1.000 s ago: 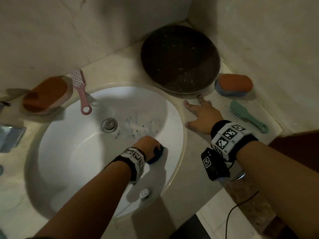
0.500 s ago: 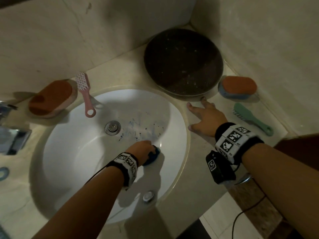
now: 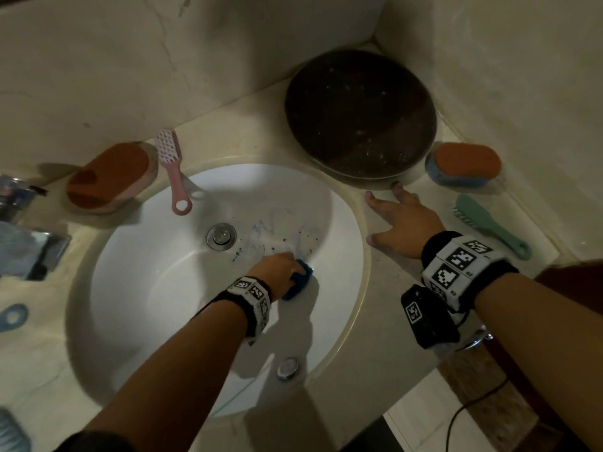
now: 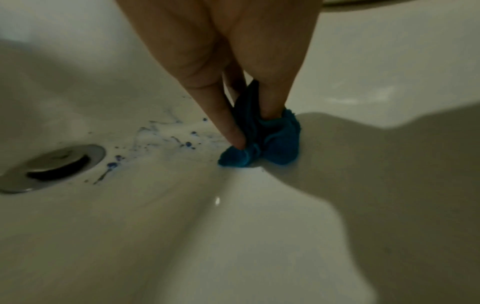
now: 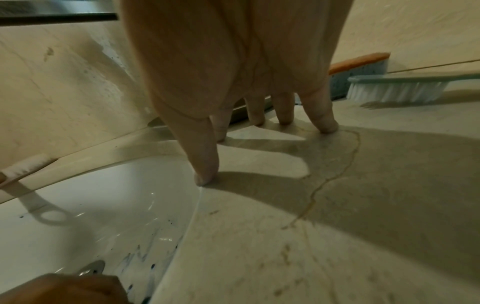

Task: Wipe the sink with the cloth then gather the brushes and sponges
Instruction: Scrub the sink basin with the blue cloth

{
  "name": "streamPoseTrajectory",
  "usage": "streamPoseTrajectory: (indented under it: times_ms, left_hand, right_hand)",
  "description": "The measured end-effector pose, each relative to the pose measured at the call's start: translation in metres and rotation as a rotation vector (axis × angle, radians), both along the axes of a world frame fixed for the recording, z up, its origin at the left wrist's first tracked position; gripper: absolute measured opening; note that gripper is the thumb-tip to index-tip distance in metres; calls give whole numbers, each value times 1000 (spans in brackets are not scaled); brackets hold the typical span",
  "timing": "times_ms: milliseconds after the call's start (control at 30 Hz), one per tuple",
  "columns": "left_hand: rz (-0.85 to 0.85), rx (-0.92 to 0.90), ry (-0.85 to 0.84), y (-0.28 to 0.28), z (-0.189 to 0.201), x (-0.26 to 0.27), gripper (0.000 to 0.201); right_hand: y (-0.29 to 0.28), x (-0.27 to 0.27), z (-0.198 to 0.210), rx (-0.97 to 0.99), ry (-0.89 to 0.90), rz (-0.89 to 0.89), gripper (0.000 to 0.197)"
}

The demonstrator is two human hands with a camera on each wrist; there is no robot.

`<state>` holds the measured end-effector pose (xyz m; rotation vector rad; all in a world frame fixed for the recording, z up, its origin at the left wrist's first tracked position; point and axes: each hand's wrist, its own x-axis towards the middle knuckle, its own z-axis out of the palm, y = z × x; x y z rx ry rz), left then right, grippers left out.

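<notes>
Soft, light blue cloth, bunched and pinched by left hand on right slope of sink, near blue stains. Probably limp; best gripped by its folds. Right hand flat, fingers spread on counter, holding nothing.

Most of the blue cloth is being hidden by the left hand in the head view. At the left edge, a blue ring-shaped object and a chrome fixture are being cut off and cannot be identified.
</notes>
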<state>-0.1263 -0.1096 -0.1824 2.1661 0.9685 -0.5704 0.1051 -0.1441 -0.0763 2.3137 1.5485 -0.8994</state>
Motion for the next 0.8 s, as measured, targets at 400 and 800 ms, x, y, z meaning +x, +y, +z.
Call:
streamPoseTrajectory:
  times_ms: [400, 800]
  left_hand:
    - [43, -94, -216, -18, 1, 15, 43]
    - [-1, -130, -45, -3, 6, -32, 39]
  right_hand:
    - [0, -1, 3, -19, -22, 27, 82]
    - [0, 2, -1, 11, -15, 29, 82]
